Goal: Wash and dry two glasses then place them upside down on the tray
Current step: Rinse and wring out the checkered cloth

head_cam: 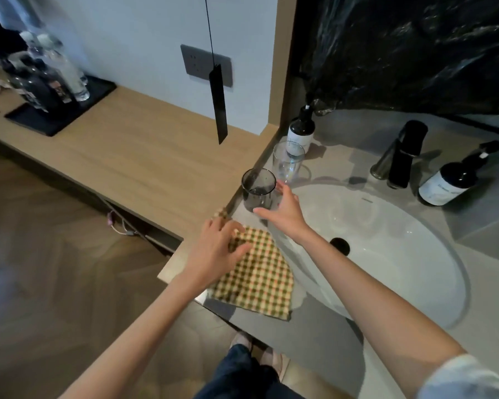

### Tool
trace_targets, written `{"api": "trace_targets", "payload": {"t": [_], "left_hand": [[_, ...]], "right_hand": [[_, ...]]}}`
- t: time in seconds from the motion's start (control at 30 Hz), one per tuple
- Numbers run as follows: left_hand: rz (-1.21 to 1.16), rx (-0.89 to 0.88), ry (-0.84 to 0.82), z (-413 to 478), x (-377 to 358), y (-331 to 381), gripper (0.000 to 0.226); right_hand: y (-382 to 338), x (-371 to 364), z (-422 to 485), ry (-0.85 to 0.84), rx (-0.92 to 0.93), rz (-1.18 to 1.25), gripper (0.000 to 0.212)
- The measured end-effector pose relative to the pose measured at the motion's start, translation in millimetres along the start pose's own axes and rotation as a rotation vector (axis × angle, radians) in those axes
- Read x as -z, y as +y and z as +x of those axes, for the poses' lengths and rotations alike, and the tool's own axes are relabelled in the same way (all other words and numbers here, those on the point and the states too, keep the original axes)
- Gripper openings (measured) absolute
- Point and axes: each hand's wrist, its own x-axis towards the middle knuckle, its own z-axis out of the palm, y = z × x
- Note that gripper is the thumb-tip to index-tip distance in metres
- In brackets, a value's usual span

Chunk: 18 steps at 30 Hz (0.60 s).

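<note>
Hands at a washbasin. The right hand [283, 210] reaches to the smoked grey glass [258, 191], thumb low by its base and fingers spread beside its wall. The fingers are loose, not closed round it, and contact cannot be confirmed. The left hand [216, 246] rests with bent fingers on the checked cloth [260, 277]; whether it pinches a fold cannot be told.

Both glasses stand upright on the grey vanity top [314, 326], left of the white basin [386, 240]. The clear glass [287, 162] is just behind the grey one. The black tray [98, 87] lies well apart, at the far left of the wooden counter [127, 145].

Handling, as judged: the glasses look thin-walled, light, rigid and breakable, and will be slippery once wet. The likely safest grip is round the mid-wall, thumb opposite fingers, not at the rim. The cloth is soft and limp and will bunch when lifted.

Count: two glasses, one cloth, one tray, one tap [404, 156] and two dark pump bottles [300, 131] [450, 182]. Several bottles stand on the tray, their number unclear.
</note>
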Motion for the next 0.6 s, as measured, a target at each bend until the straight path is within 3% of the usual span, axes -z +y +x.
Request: {"api": "trace_targets", "payload": {"t": [0.1, 0.17, 0.37, 0.5, 0.6], "left_hand": [[0.139, -0.036, -0.260, -5, -18, -2, 0.062], [0.172, -0.051, -0.330, -5, -26, -5, 0.066], [0.051, -0.058, -0.245, 10, -31, -13, 0.025], [-0.072, -0.086, -0.229, 24, -28, -13, 0.015], [-0.178, -0.137, -0.208, 41, -21, -5, 0.009]], "right_hand": [[2, -15, 14, 0.056, 0.029, -0.058, 0.091], [4, -21, 19, 0.088, 0.040, -0.079, 0.084], [0, -16, 5, 0.179, 0.084, -0.159, 0.069], [-6, 35, -30, 0.244, 0.189, -0.087, 0.069], [-18, 89, -57, 0.356, 0.307, -0.221, 0.072]]}}
